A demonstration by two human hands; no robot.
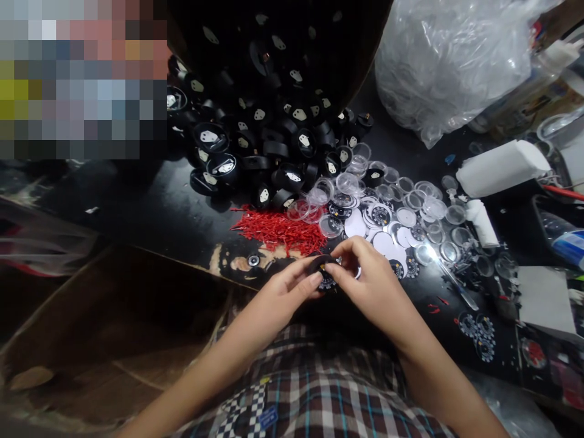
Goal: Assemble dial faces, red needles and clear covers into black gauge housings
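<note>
A small black round gauge (326,281) with a printed dial face is held in front of my lap, near the table edge. My left hand (298,285) grips its left side, thumb over the rim. My right hand (358,267) closes on the right side, with thumb and fingers at the dial; whether a smaller part sits between them is hidden. Just beyond my hands lies a pile of thin red pointers (278,231). Printed dial discs (380,214), some showing white backs, are heaped behind my right hand, mixed with clear round covers (349,182).
Many black gauge housings (274,149) spill from a dark container at the back. A clear plastic bag (447,61) stands back right. Tweezers (460,292), a white roll (504,165), a bottle (568,243) and loose dials (477,331) lie right. Below left is a cardboard box (114,328).
</note>
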